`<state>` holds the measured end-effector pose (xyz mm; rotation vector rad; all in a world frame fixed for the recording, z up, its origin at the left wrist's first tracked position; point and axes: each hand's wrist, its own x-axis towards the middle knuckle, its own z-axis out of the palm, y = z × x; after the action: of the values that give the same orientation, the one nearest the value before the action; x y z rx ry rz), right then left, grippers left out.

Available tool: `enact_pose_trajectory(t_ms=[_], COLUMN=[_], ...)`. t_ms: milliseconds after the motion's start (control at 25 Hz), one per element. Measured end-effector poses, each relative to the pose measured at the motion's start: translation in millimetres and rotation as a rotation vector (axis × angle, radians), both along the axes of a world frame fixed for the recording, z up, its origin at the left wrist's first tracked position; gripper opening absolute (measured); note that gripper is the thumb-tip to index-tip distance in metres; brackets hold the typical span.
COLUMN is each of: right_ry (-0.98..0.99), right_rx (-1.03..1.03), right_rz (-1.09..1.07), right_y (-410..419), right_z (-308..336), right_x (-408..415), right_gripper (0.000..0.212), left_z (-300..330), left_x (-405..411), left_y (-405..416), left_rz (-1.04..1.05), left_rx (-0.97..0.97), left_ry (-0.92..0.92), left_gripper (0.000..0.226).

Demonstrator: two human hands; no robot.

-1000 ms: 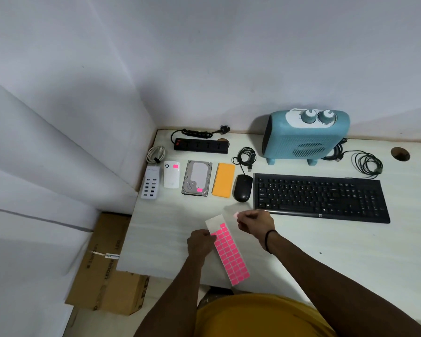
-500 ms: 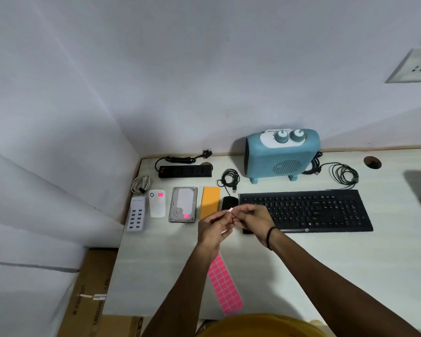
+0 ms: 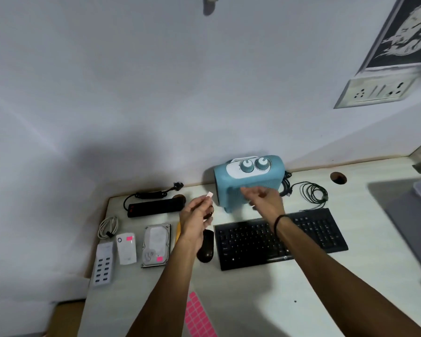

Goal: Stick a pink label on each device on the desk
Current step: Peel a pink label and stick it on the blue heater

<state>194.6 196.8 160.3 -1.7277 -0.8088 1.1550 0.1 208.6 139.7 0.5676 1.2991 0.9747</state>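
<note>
Keyboard (image 3: 280,238) and mouse (image 3: 206,246) lie under both forearms, before heater (image 3: 248,183).

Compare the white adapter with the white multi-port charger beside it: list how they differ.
The white adapter carries a pink label near its top; the multi-port charger shows none. The charger has rows of dark ports on its face; the adapter's face is plain apart from a small ring mark. The charger lies nearer the desk's left edge. Both are white and lie flat.
</note>
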Motion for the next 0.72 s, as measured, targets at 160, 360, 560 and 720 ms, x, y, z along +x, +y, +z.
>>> enact_pose_trajectory(t_ms=[160, 360, 560, 720], right_ry=[-0.371, -0.236, 0.252, 0.353], right_rx=[0.047, -0.496, -0.729, -0.701], right_rz=[-0.225, -0.138, 0.066, 0.163], right_y=[61.5, 146.5, 158.2, 154.4], right_z=[12.5, -5.5, -19.7, -18.1], right_x=[55.0, 110.5, 126.1, 130.8], right_gripper=[0.036, 0.080, 0.072, 0.064], left_z=[23.4, 30.6, 5.5, -9.0], left_x=[28.0, 64.0, 75.6, 73.0], left_y=[64.2, 130.8, 148.6, 155.7], left_rz=[-0.017, -0.134, -0.212, -0.260], left_rx=[0.030, -0.149, -0.526, -0.563], left_ry=[0.159, 0.262, 0.101, 0.020], left_gripper=[0.022, 0.033, 0.068, 0.074])
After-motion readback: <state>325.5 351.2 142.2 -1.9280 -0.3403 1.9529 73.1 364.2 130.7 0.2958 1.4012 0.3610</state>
